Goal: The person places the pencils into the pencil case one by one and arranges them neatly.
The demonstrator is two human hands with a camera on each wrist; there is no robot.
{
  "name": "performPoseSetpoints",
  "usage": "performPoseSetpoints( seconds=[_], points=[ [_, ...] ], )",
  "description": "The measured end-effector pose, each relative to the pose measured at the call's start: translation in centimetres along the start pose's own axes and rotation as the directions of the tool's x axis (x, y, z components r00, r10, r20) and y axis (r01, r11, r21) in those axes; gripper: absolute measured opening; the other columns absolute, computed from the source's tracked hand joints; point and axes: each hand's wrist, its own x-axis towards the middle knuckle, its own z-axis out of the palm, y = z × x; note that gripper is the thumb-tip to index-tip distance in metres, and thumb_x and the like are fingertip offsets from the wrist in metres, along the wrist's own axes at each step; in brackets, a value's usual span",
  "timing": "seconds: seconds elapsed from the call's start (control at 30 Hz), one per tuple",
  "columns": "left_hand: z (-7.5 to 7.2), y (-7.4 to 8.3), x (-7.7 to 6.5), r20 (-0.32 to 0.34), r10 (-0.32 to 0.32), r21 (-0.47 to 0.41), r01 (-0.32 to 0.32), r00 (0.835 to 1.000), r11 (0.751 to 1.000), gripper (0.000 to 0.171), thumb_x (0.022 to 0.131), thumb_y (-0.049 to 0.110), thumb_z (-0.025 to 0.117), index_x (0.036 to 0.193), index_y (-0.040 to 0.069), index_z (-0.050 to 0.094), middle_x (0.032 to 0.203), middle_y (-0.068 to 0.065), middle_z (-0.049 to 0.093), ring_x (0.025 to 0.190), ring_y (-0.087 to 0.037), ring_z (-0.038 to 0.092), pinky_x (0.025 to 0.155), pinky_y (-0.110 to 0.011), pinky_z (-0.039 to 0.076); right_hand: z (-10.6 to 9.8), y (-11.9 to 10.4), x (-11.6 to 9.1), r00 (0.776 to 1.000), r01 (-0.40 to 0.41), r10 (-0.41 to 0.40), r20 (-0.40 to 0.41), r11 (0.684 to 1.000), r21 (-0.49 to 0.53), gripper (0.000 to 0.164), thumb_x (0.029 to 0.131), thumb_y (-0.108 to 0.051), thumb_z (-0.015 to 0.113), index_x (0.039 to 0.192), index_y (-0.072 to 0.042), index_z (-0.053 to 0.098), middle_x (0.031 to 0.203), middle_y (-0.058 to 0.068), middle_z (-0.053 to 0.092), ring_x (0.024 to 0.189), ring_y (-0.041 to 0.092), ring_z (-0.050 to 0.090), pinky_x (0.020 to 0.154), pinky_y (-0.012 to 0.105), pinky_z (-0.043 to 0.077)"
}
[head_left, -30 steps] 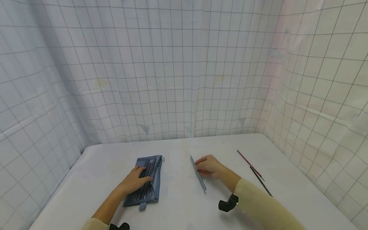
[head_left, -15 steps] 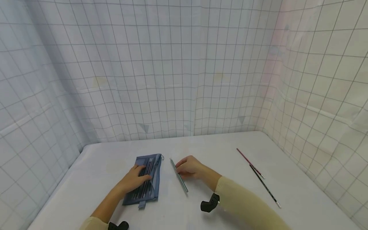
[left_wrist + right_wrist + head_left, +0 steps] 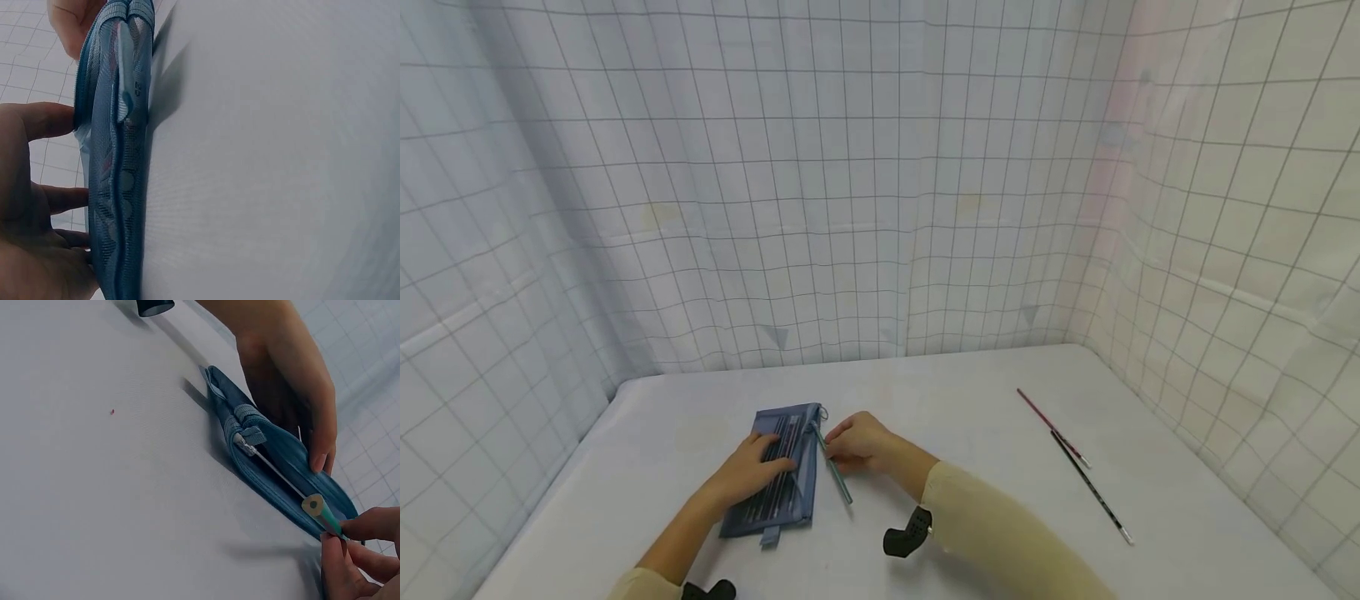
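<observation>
A blue mesh zip pencil pouch (image 3: 807, 487) lies on the white table, its zipped side facing right. My left hand (image 3: 747, 477) rests on top of it with fingers spread, the thumb near the opening. In the right wrist view the pouch mouth (image 3: 275, 490) gapes, and a pencil's metal eraser end (image 3: 245, 445) shows inside. My right hand (image 3: 863, 442) pinches a green pencil (image 3: 840, 482) between thumb and fingers at the pouch's right edge. The pencil's blunt, unsharpened end (image 3: 314, 505) points toward the right wrist camera; its far end overlaps the pouch's top corner in the head view.
To the right, a red pencil (image 3: 1037, 409) and a black pencil (image 3: 1093, 490) lie on the table, crossing near their ends. Several more pencils (image 3: 786, 450) show through the pouch's mesh. A white gridded curtain (image 3: 880, 250) stands behind and at both sides.
My right hand has carried the green pencil leftward from mid-table to the pouch's right edge. My left hand and the pouch have stayed in place.
</observation>
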Motion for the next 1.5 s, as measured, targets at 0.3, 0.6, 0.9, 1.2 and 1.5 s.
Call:
performPoseSetpoints(
  seconds=[0.3, 0.6, 0.9, 1.2, 1.5],
  points=[
    [-0.2, 0.3, -0.1, -0.001, 0.015, 0.008, -0.015, 1.0, 1.0, 0.077, 0.1, 0.04, 0.063, 0.152, -0.01, 0.038, 0.16, -0.043, 0.014, 0.144, -0.063, 0.018, 0.111, -0.074, 0.023, 2.1, -1.5, 0.4, 0.997, 0.005, -0.012, -0.078, 0.995, -0.096, 0.014, 0.085, 0.008, 0.075, 0.097, 0.0, 0.073, 0.084, 0.007, 0.066, 0.06, 0.012, 0.058, 0.049, 0.02, 0.05],
    [-0.3, 0.4, 0.0, 0.011, 0.001, 0.017, -0.001, 1.0, 1.0, 0.078, 0.1, 0.042, 0.062, 0.153, -0.01, 0.037, 0.159, -0.044, 0.014, 0.144, -0.063, 0.016, 0.111, -0.075, 0.021, 3.8, -1.2, 1.7, 0.986, -0.003, -0.023, -0.168, 0.988, -0.153, 0.015, 0.084, 0.004, 0.08, 0.091, -0.005, 0.072, 0.078, 0.007, 0.068, 0.063, 0.016, 0.068, 0.054, 0.026, 0.058],
    [-0.3, 0.2, -0.2, 0.017, 0.014, -0.023, -0.014, 1.0, 1.0, 0.078, 0.1, 0.043, 0.061, 0.153, -0.009, 0.037, 0.16, -0.043, 0.01, 0.145, -0.063, 0.012, 0.112, -0.075, 0.02, 5.0, -1.2, 2.1, 0.98, 0.018, -0.042, -0.197, 0.992, -0.124, 0.022, 0.081, 0.011, 0.078, 0.098, -0.002, 0.071, 0.081, 0.009, 0.065, 0.066, 0.019, 0.068, 0.056, 0.03, 0.06],
    [-0.6, 0.5, -0.2, 0.022, 0.008, -0.046, -0.007, 1.0, 0.999, 0.078, 0.1, 0.041, 0.061, 0.154, -0.009, 0.036, 0.161, -0.042, 0.008, 0.146, -0.063, 0.011, 0.111, -0.076, 0.018, 3.1, -1.6, 2.0, 0.995, 0.041, -0.042, 0.09, 0.999, 0.02, 0.031, 0.084, 0.014, 0.072, 0.114, 0.006, 0.071, 0.101, 0.013, 0.068, 0.063, 0.019, 0.065, 0.06, 0.028, 0.06],
    [-0.4, 0.0, -0.1, 0.014, 0.017, -0.047, -0.016, 1.0, 0.999, 0.079, 0.099, 0.041, 0.061, 0.152, -0.011, 0.037, 0.161, -0.043, 0.008, 0.145, -0.064, 0.012, 0.11, -0.077, 0.019, 3.0, -1.2, 1.8, 0.979, -0.044, 0.009, 0.206, 0.985, 0.165, 0.066, 0.087, 0.015, 0.065, 0.149, 0.012, 0.043, 0.127, 0.022, 0.063, 0.095, 0.03, 0.071, 0.08, 0.041, 0.062]
  ],
)
